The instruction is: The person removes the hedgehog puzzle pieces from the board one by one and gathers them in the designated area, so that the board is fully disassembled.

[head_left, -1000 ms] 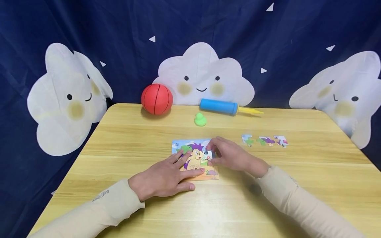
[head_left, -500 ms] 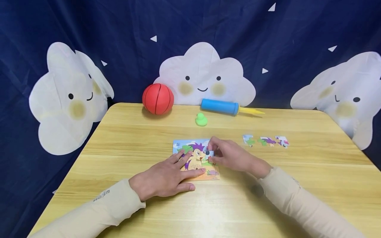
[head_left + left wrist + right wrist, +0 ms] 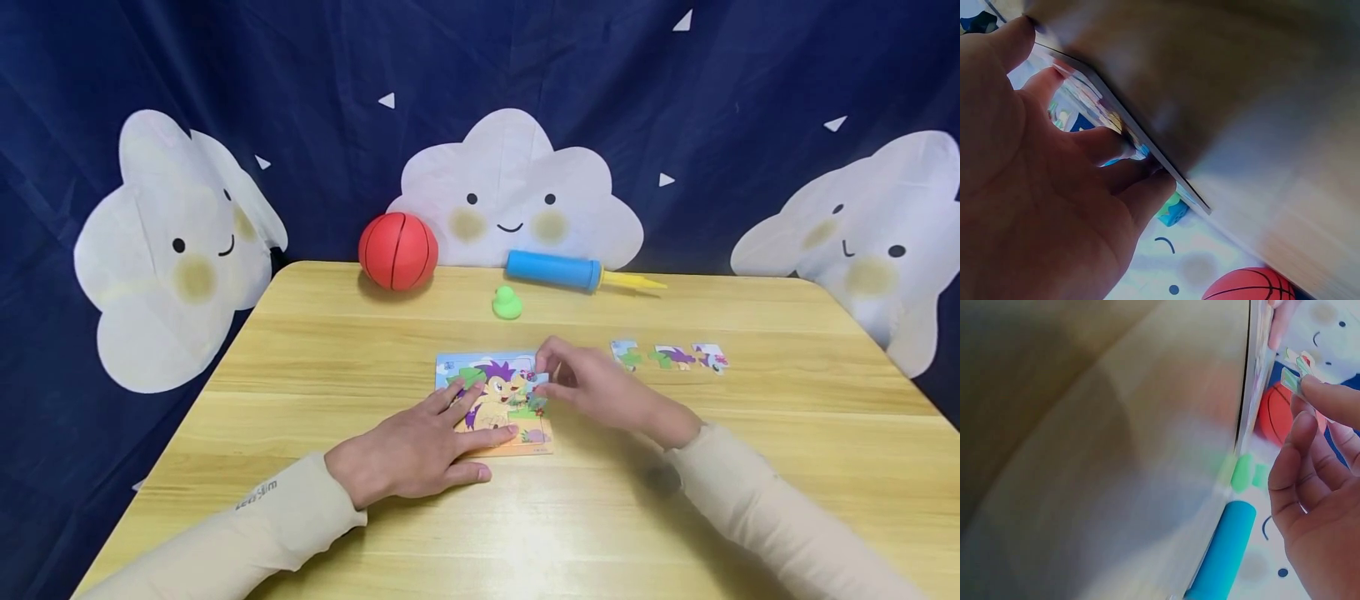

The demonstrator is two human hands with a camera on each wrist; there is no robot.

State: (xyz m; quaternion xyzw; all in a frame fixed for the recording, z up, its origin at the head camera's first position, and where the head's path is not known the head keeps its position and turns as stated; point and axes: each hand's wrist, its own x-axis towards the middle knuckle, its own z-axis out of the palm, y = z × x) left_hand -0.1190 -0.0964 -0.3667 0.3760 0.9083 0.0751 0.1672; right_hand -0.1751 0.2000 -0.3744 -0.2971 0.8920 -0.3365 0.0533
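Note:
A jigsaw puzzle with a purple-haired hedgehog picture lies in its tray on the wooden table. My left hand rests across its lower left part with fingers spread, and in the left wrist view those fingers lie along the tray's face. Over the puzzle's right side, my right hand pinches a jigsaw piece between thumb and forefinger, held up off the board in the right wrist view. Three loose jigsaw pieces, the middle one with purple on it, lie in a row to the right.
Behind the puzzle sits a green rubber duck. A red toy basketball and a blue hand pump with a yellow nozzle lie along the table's back edge. A dark blue curtain with clouds hangs behind.
My right hand has shifted slightly right and up, carrying the pinched jigsaw piece off the puzzle's right side. The left hand has stayed in place.

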